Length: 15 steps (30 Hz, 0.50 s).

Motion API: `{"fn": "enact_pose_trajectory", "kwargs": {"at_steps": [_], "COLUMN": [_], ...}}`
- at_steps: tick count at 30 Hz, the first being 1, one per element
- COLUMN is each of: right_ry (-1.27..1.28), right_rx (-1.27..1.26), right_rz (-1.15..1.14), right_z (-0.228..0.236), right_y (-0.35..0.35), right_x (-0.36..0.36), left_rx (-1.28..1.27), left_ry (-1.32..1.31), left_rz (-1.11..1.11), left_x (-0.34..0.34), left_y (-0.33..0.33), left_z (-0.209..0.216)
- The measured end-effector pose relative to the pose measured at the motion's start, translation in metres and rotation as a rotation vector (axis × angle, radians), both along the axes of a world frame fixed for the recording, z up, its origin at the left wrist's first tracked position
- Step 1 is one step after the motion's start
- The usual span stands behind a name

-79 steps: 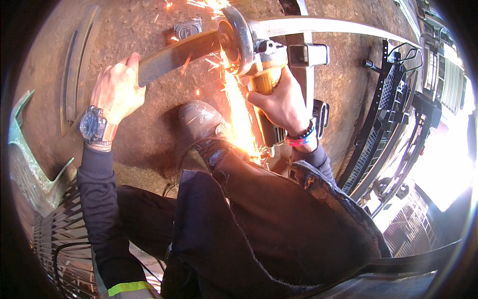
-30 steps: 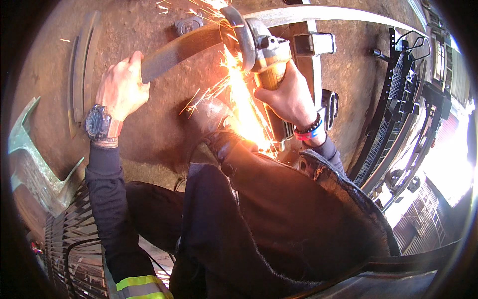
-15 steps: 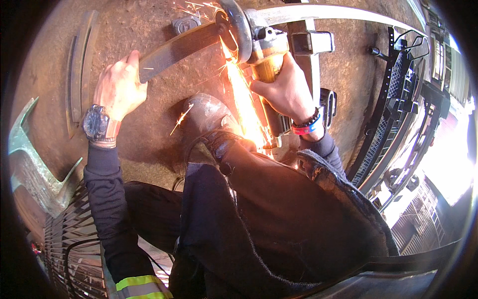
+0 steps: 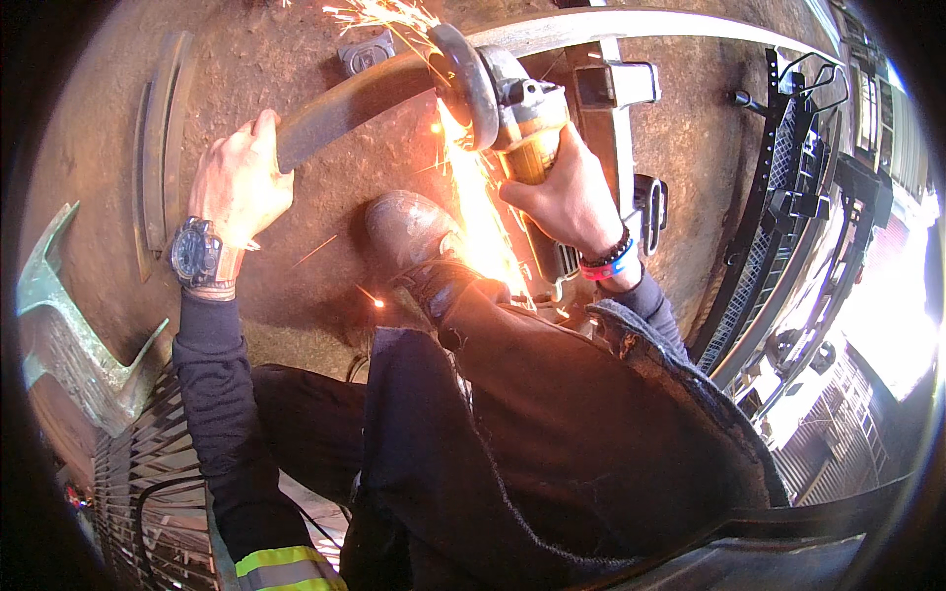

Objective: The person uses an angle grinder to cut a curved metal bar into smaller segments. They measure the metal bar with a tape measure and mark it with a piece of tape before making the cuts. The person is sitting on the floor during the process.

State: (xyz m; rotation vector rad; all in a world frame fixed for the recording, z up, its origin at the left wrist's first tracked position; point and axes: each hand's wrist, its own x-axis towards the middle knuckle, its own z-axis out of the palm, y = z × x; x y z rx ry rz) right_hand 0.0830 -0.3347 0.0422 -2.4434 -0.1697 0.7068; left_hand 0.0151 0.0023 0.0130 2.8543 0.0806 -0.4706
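My right hand (image 4: 574, 197) is wrapped round the yellow body of an angle grinder (image 4: 532, 148). Its guarded disc meets a long flat metal bar (image 4: 345, 108), and bright sparks (image 4: 473, 202) stream down toward my boot and up past the far side. At the bar's near left end, my left hand (image 4: 239, 177) grips the metal, fingers curled behind it and partly hidden. Beyond the grinder a pale metal bar (image 4: 641, 24) continues to the right. The exact contact of disc and metal is hidden by the guard.
My boot (image 4: 409, 225) stands under the sparks. A small dark square block (image 4: 367, 51) lies behind the bar. Metal strips (image 4: 158, 148) lie at left, near a greenish angled metal piece (image 4: 84, 325). A square-tube frame (image 4: 616, 87) and black metal racks (image 4: 764, 212) stand at right.
The grinder has shifted slightly down and left along the metal, with my right hand following it. Sparks at the top have grown. My left hand keeps its hold, almost in place.
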Motion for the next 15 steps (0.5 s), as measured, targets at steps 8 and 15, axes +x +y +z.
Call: {"fn": "enact_pose_trajectory", "kwargs": {"at_steps": [8, 15], "right_ry": [-0.046, -0.065], "right_rx": [0.062, 0.046], "right_rz": [-0.01, 0.008], "right_z": [0.002, 0.0], "right_y": [0.011, 0.009], "right_x": [0.012, 0.014], "left_rx": [0.019, 0.028], "left_ry": [-0.014, 0.045], "left_rz": [-0.028, -0.001], "left_x": [0.001, 0.003], "left_y": [0.0, -0.003], "left_z": [0.0, 0.005]}}
